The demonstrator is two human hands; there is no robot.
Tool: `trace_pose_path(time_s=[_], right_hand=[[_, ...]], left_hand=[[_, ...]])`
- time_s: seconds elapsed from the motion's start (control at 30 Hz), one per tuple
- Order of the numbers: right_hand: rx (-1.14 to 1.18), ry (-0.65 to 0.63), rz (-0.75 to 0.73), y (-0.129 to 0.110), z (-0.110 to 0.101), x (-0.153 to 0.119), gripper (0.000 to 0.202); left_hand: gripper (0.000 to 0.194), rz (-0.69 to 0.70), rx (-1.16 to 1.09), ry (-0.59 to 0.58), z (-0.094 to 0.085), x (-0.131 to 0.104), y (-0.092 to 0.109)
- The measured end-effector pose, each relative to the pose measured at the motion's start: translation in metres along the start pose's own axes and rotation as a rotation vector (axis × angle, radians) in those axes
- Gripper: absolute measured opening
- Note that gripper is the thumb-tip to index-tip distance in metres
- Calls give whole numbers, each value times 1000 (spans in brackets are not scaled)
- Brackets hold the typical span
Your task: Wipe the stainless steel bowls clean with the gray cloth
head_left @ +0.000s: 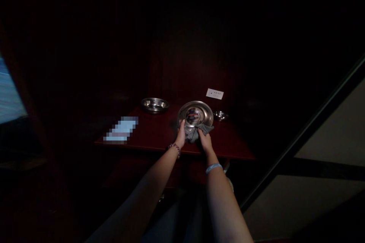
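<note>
A shiny round metal plate (pixel 203 111) is held tilted up over the dark red table, its hollow side facing me. My left hand (pixel 180 133) grips its lower left rim, the thumb on the inner face. In my right hand (pixel 204 139) is a grey cloth (pixel 192 134), bunched and pressed against the plate's lower edge. Part of the cloth hangs between both hands. To the left on the table sits a wider metal bowl (pixel 154 105). A small metal bowl (pixel 221 115) stands just right of the plate.
The dark red table (pixel 228 147) has its front edge just below my hands. A pixelated pale rectangle (pixel 121 130) lies at its left front. On the back wall is a white socket panel (pixel 215 93). The surroundings are very dark.
</note>
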State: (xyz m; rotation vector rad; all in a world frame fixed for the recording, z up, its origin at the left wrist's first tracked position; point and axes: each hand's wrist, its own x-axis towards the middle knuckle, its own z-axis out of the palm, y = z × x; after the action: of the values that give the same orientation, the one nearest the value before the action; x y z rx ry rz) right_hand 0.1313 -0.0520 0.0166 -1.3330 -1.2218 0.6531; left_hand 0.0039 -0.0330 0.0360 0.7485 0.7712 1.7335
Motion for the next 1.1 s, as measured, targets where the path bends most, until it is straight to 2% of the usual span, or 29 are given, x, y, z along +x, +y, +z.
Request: trace_pose_path(time_s=[0.1, 0.2, 0.33, 0.7, 1.1], right_hand=[[99, -124, -28, 2, 11, 0, 45], [164, -167, -37, 4, 22, -1, 49], [195, -165, -26, 5, 29, -1, 53], [83, -125, 77, 2, 23, -4, 54], [98, -94, 18, 4, 24, -3, 49]], left_hand=[[42, -5, -74, 17, 6, -1, 2], [42, -60, -164, -74, 10, -5, 7], [41, -97, -170, -125, 9, -7, 7], [35, -73, -56, -5, 0, 1, -8], [25, -5, -78, -15, 3, -3, -5]])
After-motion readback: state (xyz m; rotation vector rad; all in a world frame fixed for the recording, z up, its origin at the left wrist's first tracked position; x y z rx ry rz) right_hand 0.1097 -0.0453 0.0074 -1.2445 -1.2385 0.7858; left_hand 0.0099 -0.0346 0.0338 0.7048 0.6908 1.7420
